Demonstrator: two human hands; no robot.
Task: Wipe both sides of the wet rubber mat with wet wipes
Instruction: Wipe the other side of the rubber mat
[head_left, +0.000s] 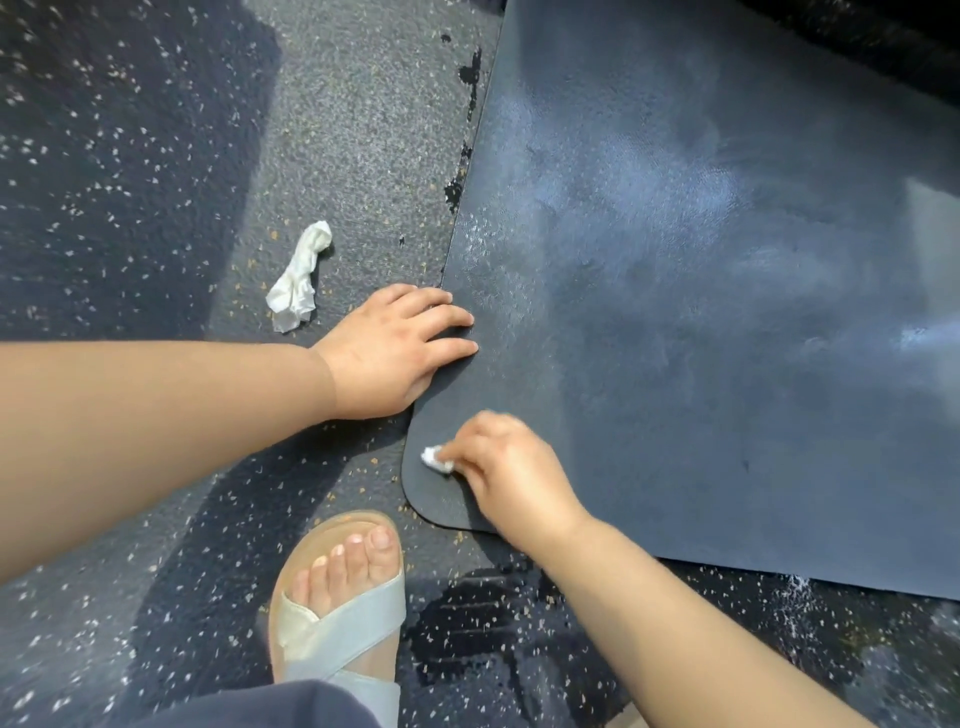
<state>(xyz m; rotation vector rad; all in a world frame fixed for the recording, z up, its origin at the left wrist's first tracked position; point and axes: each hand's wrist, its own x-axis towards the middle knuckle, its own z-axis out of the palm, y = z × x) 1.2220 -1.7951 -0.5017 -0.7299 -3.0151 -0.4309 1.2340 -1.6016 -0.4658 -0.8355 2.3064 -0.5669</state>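
Note:
A dark grey rubber mat (701, 291) lies flat on the floor, filling the right side of the view, with damp smears shining on its surface. My left hand (389, 348) rests palm down on the mat's left edge, fingers spread and holding nothing. My right hand (509, 473) is closed around a small white wet wipe (435, 459) and presses it onto the mat close to the rounded near-left corner. Most of the wipe is hidden under the fingers. The right hand looks blurred.
A crumpled used wipe (300, 277) lies on the speckled black floor (119, 171), left of the mat. My foot in a pale sandal (340, 597) stands just below the mat's corner. Wet patches (467, 618) darken the floor near the mat's front edge.

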